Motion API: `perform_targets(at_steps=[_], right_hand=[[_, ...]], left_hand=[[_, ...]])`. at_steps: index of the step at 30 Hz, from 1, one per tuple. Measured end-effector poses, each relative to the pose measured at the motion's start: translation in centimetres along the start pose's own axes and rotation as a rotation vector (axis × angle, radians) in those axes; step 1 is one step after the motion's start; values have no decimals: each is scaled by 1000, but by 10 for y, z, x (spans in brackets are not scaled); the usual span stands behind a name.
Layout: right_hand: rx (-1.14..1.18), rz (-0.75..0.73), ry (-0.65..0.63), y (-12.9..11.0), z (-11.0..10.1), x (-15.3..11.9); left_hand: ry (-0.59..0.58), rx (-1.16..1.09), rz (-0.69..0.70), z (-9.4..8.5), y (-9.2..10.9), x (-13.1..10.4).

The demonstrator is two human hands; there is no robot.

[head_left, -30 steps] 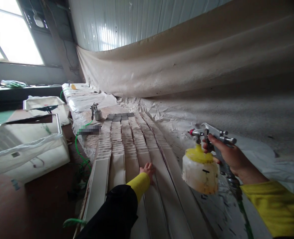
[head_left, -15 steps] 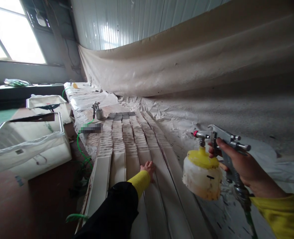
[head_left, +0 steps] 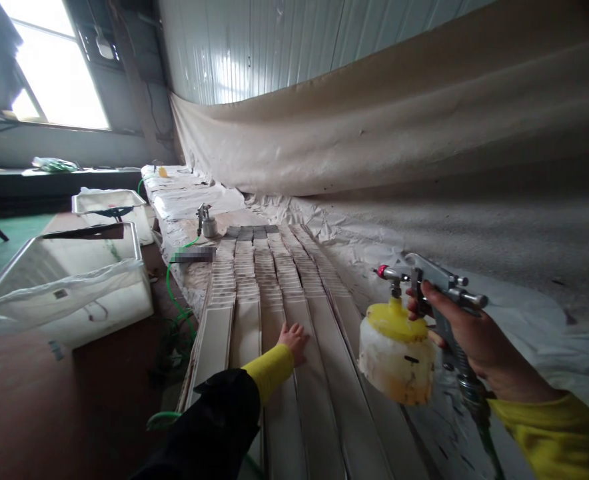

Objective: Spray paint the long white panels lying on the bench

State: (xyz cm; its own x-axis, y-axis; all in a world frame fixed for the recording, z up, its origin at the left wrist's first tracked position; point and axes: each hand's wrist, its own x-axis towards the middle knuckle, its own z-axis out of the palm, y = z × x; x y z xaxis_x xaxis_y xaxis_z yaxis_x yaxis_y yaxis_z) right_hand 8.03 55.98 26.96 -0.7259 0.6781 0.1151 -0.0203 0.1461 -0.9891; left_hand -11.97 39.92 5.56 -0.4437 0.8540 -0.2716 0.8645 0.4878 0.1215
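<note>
My right hand (head_left: 467, 323) grips the handle of a metal spray gun (head_left: 432, 280); its yellow-lidded white paint cup (head_left: 397, 353) hangs under the nozzle, above the right edge of the strips. My left hand (head_left: 293, 339), in a yellow cuff and black sleeve, rests flat with fingers spread on long white strips (head_left: 319, 400) laid side by side down a bench. Farther along, the rows are made of several short pieces (head_left: 269, 267).
A second spray gun (head_left: 206, 220) stands at the bench's far left with a green hose (head_left: 174, 300) trailing down. White tubs (head_left: 69, 293) sit on the floor at left. Crumpled plastic sheeting (head_left: 524, 313) and a hanging cloth (head_left: 374, 127) line the right side.
The view has shifted slightly left. My right hand with the spray gun has stayed at about the same height; my left hand remains flat on the strips.
</note>
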Motion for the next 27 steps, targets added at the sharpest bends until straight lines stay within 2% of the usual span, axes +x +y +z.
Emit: perform_targets(at_steps=[4, 7, 12, 19, 27], right_hand=[[-16, -5, -49, -1, 5, -6], [2, 6, -18, 0, 11, -8], [-4, 19, -61, -2, 22, -16], [-3, 9, -42, -9, 30, -28], [-29, 12, -2, -3, 24, -46]], left_hand=[[-34, -21, -102, 2, -6, -23], [-73, -49, -127, 5, -9, -32], [-88, -62, -133, 9, -11, -32], [-82, -42, -129, 11, -11, -34], [-79, -22, -133, 11, -11, -34]])
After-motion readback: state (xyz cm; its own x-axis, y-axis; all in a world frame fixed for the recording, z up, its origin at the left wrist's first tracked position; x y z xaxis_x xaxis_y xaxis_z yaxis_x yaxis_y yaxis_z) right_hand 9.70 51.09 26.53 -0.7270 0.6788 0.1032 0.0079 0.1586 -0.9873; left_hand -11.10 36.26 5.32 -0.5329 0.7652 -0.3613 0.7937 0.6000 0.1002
